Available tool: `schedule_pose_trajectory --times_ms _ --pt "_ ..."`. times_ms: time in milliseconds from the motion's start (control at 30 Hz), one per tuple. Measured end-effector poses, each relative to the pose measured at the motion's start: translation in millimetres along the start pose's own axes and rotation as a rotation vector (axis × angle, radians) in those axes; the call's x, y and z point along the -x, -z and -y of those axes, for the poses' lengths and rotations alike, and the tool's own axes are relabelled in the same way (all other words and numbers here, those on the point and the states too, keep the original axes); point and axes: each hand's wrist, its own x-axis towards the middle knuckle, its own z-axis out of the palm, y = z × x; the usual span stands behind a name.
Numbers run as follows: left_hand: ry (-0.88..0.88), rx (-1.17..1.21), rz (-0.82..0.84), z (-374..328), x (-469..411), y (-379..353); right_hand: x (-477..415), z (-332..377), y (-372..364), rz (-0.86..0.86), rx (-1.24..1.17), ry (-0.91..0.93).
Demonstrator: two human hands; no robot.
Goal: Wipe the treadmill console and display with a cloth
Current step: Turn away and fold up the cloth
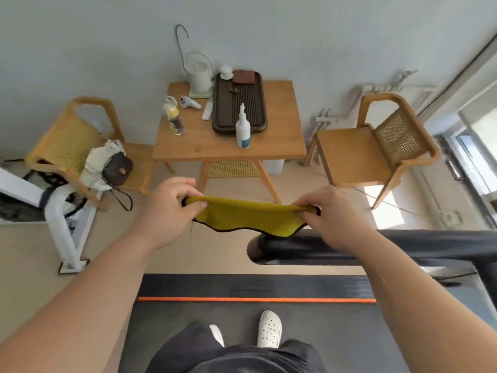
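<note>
A yellow cloth [247, 216] with a black hem is stretched between my two hands in mid-air. My left hand [172, 208] pinches its left end. My right hand [330, 214] pinches its right end. Just below the cloth and my right hand lies the treadmill's black handlebar [403, 243], running off to the right. The dark treadmill belt [242, 324] with an orange stripe [255, 299] is under my feet. No display shows in this view.
A wooden table [274, 141] ahead carries a white spray bottle [242, 130], a dark tray [239, 103] and a kettle [200, 76]. Wooden chairs stand to the left [67, 141] and right [376, 146]. A white frame [67, 230] stands at the left.
</note>
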Motion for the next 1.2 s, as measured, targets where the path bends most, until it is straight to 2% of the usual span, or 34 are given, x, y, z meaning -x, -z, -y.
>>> schedule_pose_trajectory --times_ms 100,200,367,633,833,1033,1200 --pt "0.078 0.23 -0.055 18.8 -1.5 12.5 -13.7 18.1 -13.3 0.002 -0.135 -0.013" --pt "0.135 0.353 -0.097 49.2 -9.4 26.3 -27.6 39.3 -32.6 -0.055 -0.269 -0.062" --pt "0.277 0.594 -0.055 124.2 -32.4 71.4 -58.6 95.6 -87.7 -0.137 -0.453 -0.197" --pt "0.287 0.636 0.151 224.2 -71.5 169.3 -99.5 220.9 -173.1 -0.175 -0.618 -0.329" --pt "0.308 0.628 0.198 264.1 -111.6 192.8 -144.3 272.7 -213.1 -0.204 -0.677 -0.406" --pt "0.284 0.591 0.236 260.1 -148.2 182.6 -207.2 305.1 -238.6 -0.263 -0.763 -0.452" --pt "0.317 0.639 0.219 242.5 -193.0 179.5 -263.6 327.2 -242.5 -0.202 -0.822 -0.404"
